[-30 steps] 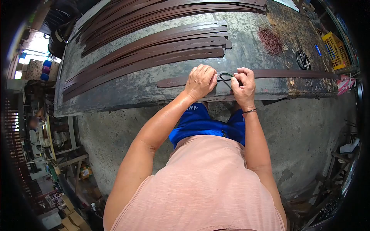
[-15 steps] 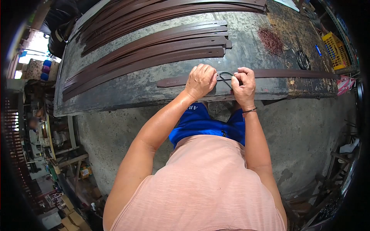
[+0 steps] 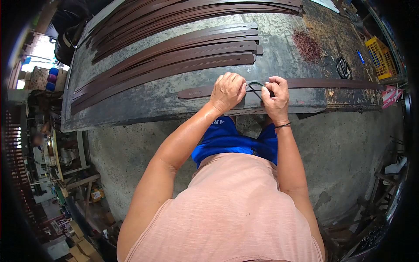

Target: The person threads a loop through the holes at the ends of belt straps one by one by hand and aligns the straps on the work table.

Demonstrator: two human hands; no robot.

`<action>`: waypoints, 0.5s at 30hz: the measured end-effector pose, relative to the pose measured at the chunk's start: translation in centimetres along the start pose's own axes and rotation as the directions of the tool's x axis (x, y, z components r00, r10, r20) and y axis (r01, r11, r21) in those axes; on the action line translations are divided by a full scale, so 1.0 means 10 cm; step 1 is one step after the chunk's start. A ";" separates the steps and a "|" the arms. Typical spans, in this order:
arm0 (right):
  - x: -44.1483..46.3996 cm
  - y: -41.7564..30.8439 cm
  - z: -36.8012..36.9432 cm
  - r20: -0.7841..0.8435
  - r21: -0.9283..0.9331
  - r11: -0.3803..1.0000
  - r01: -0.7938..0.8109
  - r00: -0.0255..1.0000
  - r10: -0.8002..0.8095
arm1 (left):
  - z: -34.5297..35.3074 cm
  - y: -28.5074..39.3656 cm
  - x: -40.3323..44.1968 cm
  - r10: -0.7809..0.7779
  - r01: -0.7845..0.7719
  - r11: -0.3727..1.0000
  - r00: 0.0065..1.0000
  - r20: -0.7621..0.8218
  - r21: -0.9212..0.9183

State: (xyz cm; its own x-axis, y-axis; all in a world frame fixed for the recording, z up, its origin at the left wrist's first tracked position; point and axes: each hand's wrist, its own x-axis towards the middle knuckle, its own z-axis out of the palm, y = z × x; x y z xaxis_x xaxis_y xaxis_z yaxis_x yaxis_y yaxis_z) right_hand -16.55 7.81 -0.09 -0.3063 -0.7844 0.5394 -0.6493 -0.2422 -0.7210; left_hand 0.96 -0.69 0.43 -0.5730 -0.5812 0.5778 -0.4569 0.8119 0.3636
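A long brown leather belt strap [image 3: 328, 83] lies along the near edge of the table, its pointed end to the left. My left hand [image 3: 228, 91] is closed over this strap, fingers curled down, so exactly what the fingertips pinch is hidden. Beside it, my right hand [image 3: 276, 97] is closed with thumb and forefinger together, at the end of a thin black loop [image 3: 255, 84]. The loop bridges the gap between both hands, just above the strap; whether it is a cord or a tool's handle I cannot tell.
Several brown belt straps [image 3: 209, 48] lie in a group beyond my hands, with a larger pile [image 3: 196, 13] farther back. A tangle of reddish thread [image 3: 307, 46], black-handled scissors [image 3: 343, 67] and a blue pen [image 3: 360, 56] lie right. A yellow crate [image 3: 380, 56] stands past the table [image 3: 152, 102].
The black loop between my hands has shifted slightly and bends more sharply. Both hands stay almost where they were, and the strap has not moved.
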 end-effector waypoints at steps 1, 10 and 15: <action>0.00 -0.01 0.00 0.000 0.000 1.000 -0.001 1.000 0.001 | 0.00 0.00 0.00 -0.005 0.005 1.000 1.000 0.004 0.001; 0.01 0.02 0.01 -0.080 0.146 0.971 -0.190 0.976 0.203 | -0.02 -0.01 -0.04 -0.040 0.041 0.997 0.999 0.020 -0.072; 0.01 0.08 0.01 -0.100 0.205 0.950 -0.237 0.960 0.261 | -0.11 0.04 -0.01 0.248 -0.244 0.969 0.962 0.112 -0.044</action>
State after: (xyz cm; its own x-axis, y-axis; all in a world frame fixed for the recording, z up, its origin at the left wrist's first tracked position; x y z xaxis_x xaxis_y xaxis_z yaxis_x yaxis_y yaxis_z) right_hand -17.01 7.49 -0.66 -0.5329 -0.7593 0.3734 -0.4018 -0.1613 -0.9014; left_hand 1.60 -0.27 1.35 -0.7408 -0.3643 0.5644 -0.2724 0.9309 0.2434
